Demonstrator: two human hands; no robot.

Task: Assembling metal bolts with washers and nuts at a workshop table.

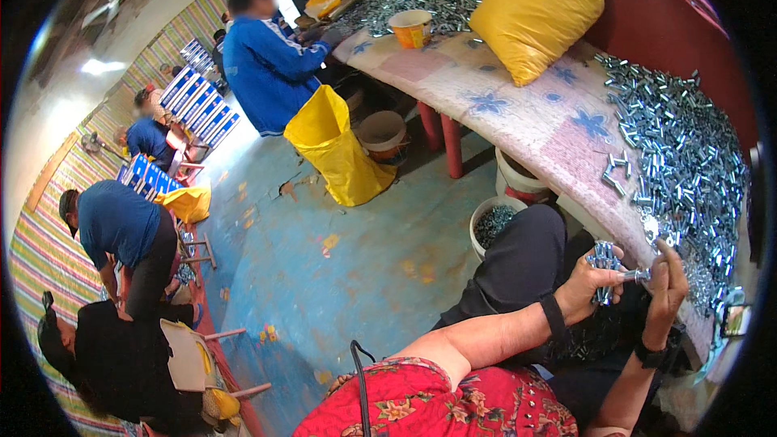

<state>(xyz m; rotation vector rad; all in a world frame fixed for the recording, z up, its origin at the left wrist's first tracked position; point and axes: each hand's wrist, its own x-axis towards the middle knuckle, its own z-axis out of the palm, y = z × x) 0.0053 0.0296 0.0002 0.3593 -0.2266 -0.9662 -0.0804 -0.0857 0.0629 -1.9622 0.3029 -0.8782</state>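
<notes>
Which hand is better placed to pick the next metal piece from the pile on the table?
Probably the right hand: it is beside the pile and pinches only one small piece. The left hand is farther from the pile and grips a bunch of pieces.

A big yellow sack [538, 8] lies on the long table at 1 o'clock. A second yellow sack [338, 148] stands open on the floor near 11 o'clock. Flat blue and white boxes [198, 97] lean in rows by the striped wall at 10 o'clock, with more boxes [146, 176] below them.
</notes>
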